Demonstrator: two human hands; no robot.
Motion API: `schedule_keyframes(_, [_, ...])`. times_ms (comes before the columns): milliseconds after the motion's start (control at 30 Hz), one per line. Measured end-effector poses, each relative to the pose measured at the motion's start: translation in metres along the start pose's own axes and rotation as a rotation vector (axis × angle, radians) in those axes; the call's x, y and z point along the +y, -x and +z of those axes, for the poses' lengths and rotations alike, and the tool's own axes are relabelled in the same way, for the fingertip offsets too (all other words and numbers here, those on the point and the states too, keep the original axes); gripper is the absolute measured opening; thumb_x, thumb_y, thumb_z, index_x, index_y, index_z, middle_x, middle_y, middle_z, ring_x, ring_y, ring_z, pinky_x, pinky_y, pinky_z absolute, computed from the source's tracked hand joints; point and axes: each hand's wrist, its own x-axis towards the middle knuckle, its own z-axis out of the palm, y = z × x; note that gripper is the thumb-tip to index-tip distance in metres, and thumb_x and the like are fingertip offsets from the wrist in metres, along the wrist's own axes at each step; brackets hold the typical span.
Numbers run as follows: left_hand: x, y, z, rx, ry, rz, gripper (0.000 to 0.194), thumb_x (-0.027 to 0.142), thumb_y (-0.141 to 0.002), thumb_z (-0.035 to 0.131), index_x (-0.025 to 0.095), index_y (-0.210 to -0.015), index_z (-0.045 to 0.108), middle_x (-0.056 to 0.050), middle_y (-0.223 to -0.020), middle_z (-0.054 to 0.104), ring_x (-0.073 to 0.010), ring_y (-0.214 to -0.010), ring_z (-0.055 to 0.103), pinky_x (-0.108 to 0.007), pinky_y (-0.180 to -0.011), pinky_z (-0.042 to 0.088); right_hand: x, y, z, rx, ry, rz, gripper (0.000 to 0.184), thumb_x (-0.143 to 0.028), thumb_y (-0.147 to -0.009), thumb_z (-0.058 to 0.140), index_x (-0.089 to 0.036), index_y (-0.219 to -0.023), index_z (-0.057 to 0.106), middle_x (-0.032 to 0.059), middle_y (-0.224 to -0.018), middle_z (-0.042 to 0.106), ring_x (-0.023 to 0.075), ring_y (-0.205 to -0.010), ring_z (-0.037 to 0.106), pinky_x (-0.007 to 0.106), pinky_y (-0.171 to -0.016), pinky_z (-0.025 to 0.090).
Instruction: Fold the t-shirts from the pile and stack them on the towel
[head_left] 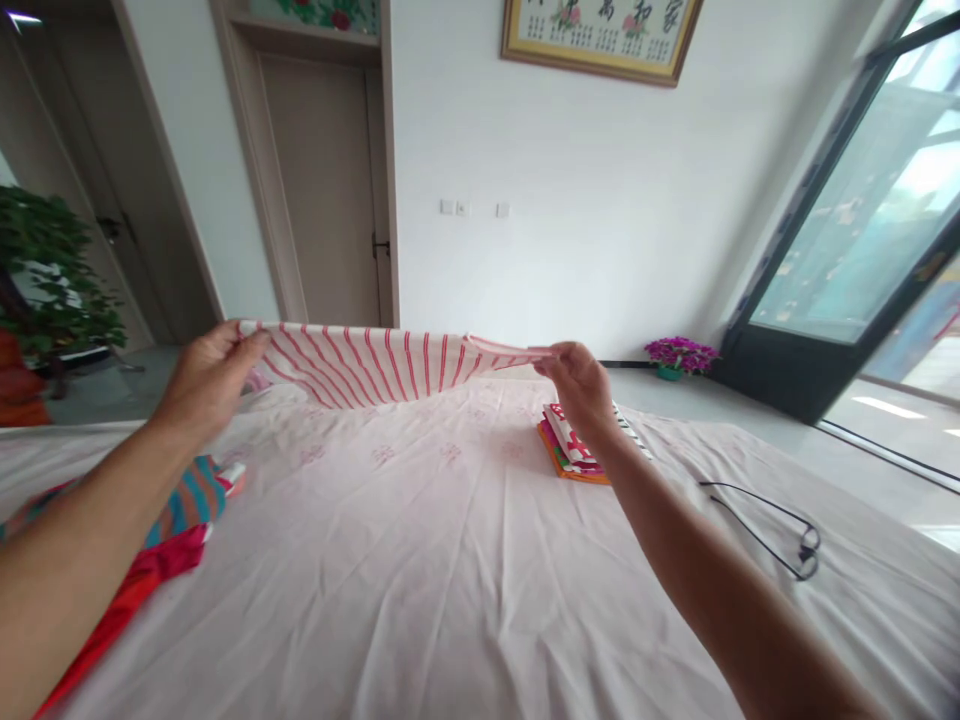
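A white cloth with red stripes point(375, 365) is stretched between my two hands above the far part of the covered surface. My left hand point(214, 375) pinches its left upper corner. At the other end, my right hand point(581, 385) grips the right corner between thumb and fingers. The upper edge runs nearly level, and the cloth's body slants away, narrowing toward the right. Just below my right hand lies a stack of folded cloths point(566, 445) in red, white and orange, partly hidden by my right forearm.
A pale patterned sheet point(420, 580) with wrinkles covers the surface. Glasses point(802, 545) lie on it at right. Red fabric point(150, 580) and a blue-and-brown striped cloth point(191, 500) lie at left, partly behind my left arm. Purple flowers point(679, 355) stand on the floor beyond.
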Motion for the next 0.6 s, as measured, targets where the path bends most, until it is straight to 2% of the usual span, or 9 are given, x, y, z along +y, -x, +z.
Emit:
schedule_keyframes(133, [-0.056,0.080,-0.015,-0.329,-0.159,-0.188,0.049,0.058,-0.083,0.058,0.018,-0.110,0.065,0.002,-0.095,0.070,-0.0205,-0.098,0.059,-0.029,-0.094,0.044,0.040,0.080,-0.018,-0.343,0.226,0.122,0.028,-0.043,-0.093,0.053,-0.019,-0.101,0.064,0.0092,-0.105,0.071,0.0227,-0.100,0.065,0.037,-0.091,0.050])
schedule_keyframes(200, [-0.085,0.119,-0.015,-0.492,-0.211,-0.272,0.049,0.063,-0.079,0.057,0.022,-0.104,0.067,0.001,-0.095,0.071,-0.0235,-0.097,0.061,-0.031,-0.092,0.046,0.060,0.117,-0.023,-0.491,0.295,0.196,0.026,-0.041,-0.093,0.054,-0.019,-0.099,0.066,0.0085,-0.101,0.072,0.0230,-0.095,0.067,0.036,-0.087,0.050])
schedule_keyframes(267, [-0.102,0.150,-0.013,-0.608,-0.235,-0.305,0.047,0.064,-0.079,0.056,0.023,-0.098,0.069,-0.001,-0.096,0.073,-0.0256,-0.099,0.064,-0.032,-0.094,0.047,0.075,0.145,-0.027,-0.596,0.356,0.219,0.024,-0.038,-0.094,0.053,-0.020,-0.097,0.067,0.0073,-0.097,0.073,0.0223,-0.089,0.067,0.035,-0.084,0.050])
schedule_keyframes(400, [-0.108,0.185,-0.015,-0.679,-0.280,-0.242,0.038,0.057,-0.081,0.054,0.026,-0.096,0.070,-0.003,-0.104,0.074,-0.0250,-0.108,0.065,-0.031,-0.101,0.045,0.080,0.172,-0.036,-0.698,0.443,0.186,0.021,-0.033,-0.095,0.052,-0.021,-0.098,0.068,0.0063,-0.098,0.072,0.0211,-0.091,0.066,0.033,-0.086,0.049])
schedule_keyframes(500, [-0.098,0.195,-0.023,-0.673,-0.372,-0.153,0.030,0.050,-0.081,0.055,0.028,-0.094,0.071,-0.004,-0.106,0.073,-0.0244,-0.106,0.065,-0.031,-0.100,0.046,0.069,0.177,-0.043,-0.740,0.495,0.169,0.021,-0.031,-0.096,0.050,-0.023,-0.099,0.069,0.0065,-0.101,0.072,0.0209,-0.095,0.065,0.033,-0.088,0.048])
schedule_keyframes(600, [-0.083,0.205,-0.030,-0.768,-0.431,-0.005,0.016,0.036,-0.079,0.057,0.029,-0.085,0.069,-0.004,-0.099,0.073,-0.0230,-0.100,0.065,-0.029,-0.096,0.047,0.052,0.180,-0.049,-0.796,0.524,0.145,0.021,-0.031,-0.096,0.049,-0.024,-0.098,0.069,0.0074,-0.104,0.071,0.0214,-0.098,0.064,0.034,-0.091,0.048])
